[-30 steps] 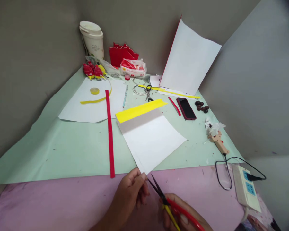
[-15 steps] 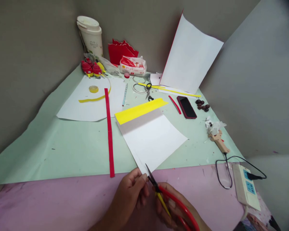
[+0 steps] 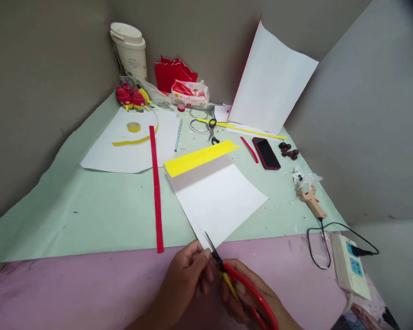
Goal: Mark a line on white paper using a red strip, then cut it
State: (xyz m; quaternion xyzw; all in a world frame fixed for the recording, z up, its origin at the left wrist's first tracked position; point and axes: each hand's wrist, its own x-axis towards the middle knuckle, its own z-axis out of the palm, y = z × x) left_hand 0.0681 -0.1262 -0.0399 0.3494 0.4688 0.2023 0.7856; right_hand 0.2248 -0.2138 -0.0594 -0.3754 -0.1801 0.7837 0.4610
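Paper (image 3: 216, 192) lies just right of the red strip (image 3: 156, 188); left hand (image 3: 187, 270) pinches its near corner, right hand (image 3: 251, 298) grips scissors (image 3: 227, 270) whose blades meet that corner.

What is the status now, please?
Left hand pinches sheet corner. Right hand holds scissors, blades at sheet edge. Red strip beside, apart.

Phone (image 3: 266, 154) right of sheet (image 3: 220, 195); strip (image 3: 156, 188) left.
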